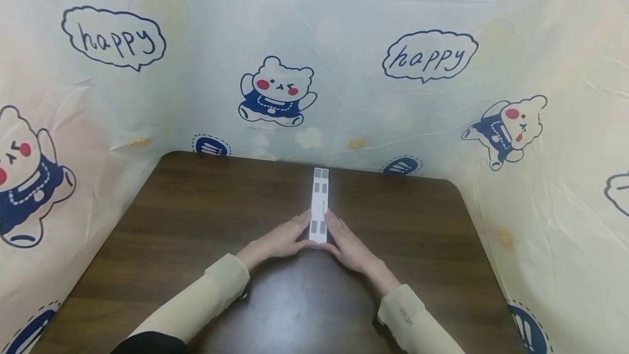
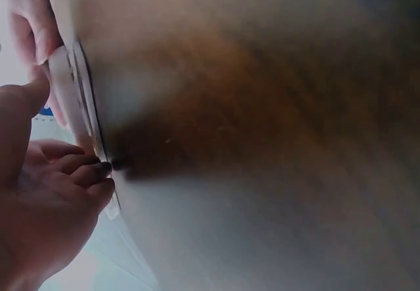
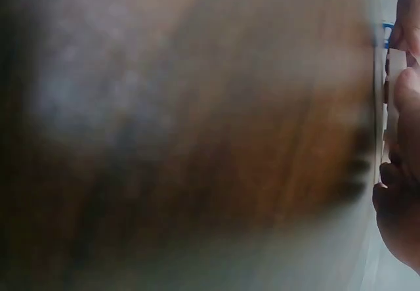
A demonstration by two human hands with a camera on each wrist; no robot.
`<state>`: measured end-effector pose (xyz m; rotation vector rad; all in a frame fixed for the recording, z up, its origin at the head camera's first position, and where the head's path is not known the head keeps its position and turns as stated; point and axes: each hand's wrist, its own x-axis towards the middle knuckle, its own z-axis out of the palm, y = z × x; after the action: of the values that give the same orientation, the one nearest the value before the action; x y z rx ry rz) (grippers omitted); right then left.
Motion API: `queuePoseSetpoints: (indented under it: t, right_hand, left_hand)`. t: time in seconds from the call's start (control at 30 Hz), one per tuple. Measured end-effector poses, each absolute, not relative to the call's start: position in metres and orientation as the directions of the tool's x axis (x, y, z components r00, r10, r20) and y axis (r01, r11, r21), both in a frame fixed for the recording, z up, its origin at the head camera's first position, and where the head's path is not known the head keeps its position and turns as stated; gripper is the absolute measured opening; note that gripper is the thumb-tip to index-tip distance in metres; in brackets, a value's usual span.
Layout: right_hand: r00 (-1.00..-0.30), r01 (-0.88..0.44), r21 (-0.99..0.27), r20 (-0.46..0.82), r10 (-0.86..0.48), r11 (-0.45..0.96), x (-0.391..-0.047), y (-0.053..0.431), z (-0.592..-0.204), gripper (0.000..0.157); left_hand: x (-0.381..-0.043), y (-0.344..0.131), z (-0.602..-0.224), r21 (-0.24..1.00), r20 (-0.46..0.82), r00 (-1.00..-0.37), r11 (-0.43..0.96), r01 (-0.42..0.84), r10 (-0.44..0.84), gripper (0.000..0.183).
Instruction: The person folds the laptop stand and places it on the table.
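Note:
A long, narrow white object [image 1: 319, 196] with pairs of grey rectangles on its top lies on the brown table, pointing away from me. My left hand [image 1: 286, 236] lies along its left side, fingertips at the edge and thumb at the near end. On the opposite side my right hand [image 1: 351, 246] mirrors this, its fingers extended along the right edge and its thumb by the near end. The two thumbs come close together there. From the left wrist, the white object [image 2: 69, 94] shows its side between the two hands. In the right wrist view my right hand [image 3: 403, 199] partly hides it.
The dark brown wooden table [image 1: 196, 201] has rounded far corners. Behind it and at both sides hangs a pale cloth [image 1: 344, 15] printed with bears and the word "happy". Both forearms rest low over the table's near part, in cream sleeves [image 1: 196, 299].

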<state>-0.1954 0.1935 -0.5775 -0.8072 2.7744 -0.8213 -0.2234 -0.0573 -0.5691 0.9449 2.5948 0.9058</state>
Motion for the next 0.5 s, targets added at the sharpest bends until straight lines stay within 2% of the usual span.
queuePoseSetpoints:
  t: [0.13, 0.5]
  right_hand:
    - [-0.842, -0.479, -0.494, 0.024, -0.539, 0.726, -0.1931, 0.1932, -0.5809, 0.086]
    - [-0.85, -0.477, -0.468, 0.031, -0.525, 0.744, -0.1912, 0.1924, -0.5855, 0.085]
  left_hand:
    - [-0.2232, -0.0584, -0.5809, 0.613, 0.024, -0.759, 0.59, 0.525, 0.65, 0.094]
    - [-0.2154, -0.0551, -0.5733, 0.472, -0.034, -0.776, 0.694, 0.544, 0.63, 0.09]
